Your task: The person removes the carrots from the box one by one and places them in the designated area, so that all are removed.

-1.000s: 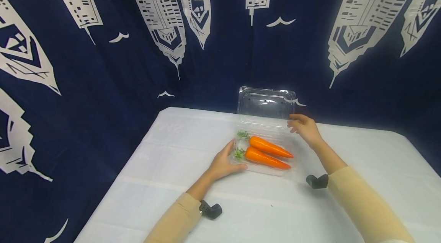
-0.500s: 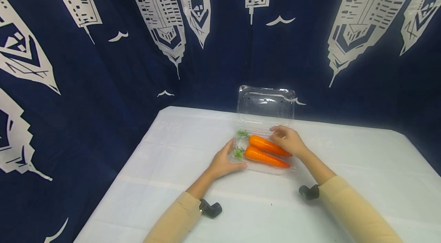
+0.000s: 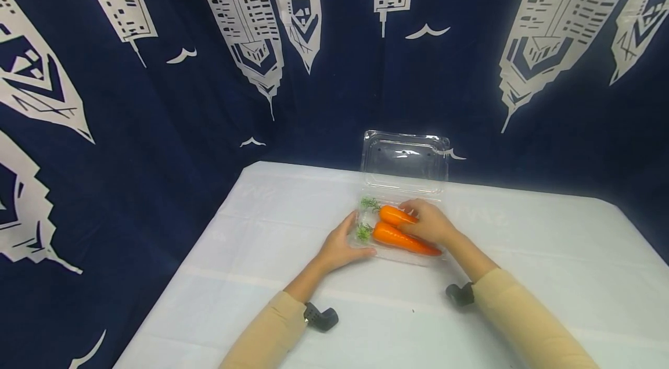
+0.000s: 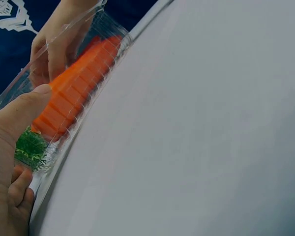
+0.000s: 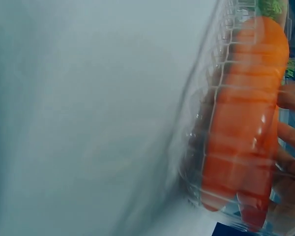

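A clear plastic clamshell container (image 3: 402,257) lies on the table with its lid (image 3: 405,162) raised at the back. Inside it are two orange carrots with green tops, a near carrot (image 3: 399,238) and a far carrot (image 3: 392,215), side by side with their tips to the right. My left hand (image 3: 334,248) holds the container at its left end, thumb (image 4: 32,101) over the near rim. Reaching in from the right, my right hand (image 3: 430,222) grips the far carrot around its middle, thumb between the two carrots. That hand hides the far carrot's tip in the head view.
A white cloth covers the table (image 3: 251,229). Behind it hangs a dark blue curtain (image 3: 334,113) printed with white buildings. Each wrist wears a small dark camera, such as the left wrist camera (image 3: 321,318).
My right hand has moved left and down from the container's back right corner, by the lid, onto the far carrot. The left hand has stayed in place on the container.
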The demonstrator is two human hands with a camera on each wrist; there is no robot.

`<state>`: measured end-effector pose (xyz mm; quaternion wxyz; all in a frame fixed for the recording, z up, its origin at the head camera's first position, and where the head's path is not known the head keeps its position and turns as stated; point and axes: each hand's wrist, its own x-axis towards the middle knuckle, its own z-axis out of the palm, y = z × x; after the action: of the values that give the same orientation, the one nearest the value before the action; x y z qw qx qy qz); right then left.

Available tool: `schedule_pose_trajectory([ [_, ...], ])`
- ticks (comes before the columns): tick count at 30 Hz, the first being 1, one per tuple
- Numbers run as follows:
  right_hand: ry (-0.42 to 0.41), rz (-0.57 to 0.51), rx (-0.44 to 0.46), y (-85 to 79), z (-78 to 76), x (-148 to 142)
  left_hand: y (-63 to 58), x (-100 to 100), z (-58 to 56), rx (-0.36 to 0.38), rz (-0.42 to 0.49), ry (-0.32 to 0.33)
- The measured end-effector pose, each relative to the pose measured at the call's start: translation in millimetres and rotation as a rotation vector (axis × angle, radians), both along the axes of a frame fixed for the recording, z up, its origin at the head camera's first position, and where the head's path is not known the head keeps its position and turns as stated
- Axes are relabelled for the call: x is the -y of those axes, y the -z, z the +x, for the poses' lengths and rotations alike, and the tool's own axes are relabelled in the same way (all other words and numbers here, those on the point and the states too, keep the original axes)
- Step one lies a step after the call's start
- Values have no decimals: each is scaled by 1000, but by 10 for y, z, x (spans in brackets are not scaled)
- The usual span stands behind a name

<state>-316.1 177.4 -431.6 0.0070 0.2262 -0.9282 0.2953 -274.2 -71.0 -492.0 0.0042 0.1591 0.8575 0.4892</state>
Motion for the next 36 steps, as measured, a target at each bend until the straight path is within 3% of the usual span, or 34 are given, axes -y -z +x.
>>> schedule_pose_trajectory([
  [16, 29, 42, 34, 80, -37, 12, 11, -19, -8, -26, 1, 7],
  [27, 57, -34, 1, 69, -10, 6, -2, -9, 7, -13, 4, 2],
  [36, 96, -124, -4, -65, 42, -10, 19, -6, 0, 5, 3, -5],
])
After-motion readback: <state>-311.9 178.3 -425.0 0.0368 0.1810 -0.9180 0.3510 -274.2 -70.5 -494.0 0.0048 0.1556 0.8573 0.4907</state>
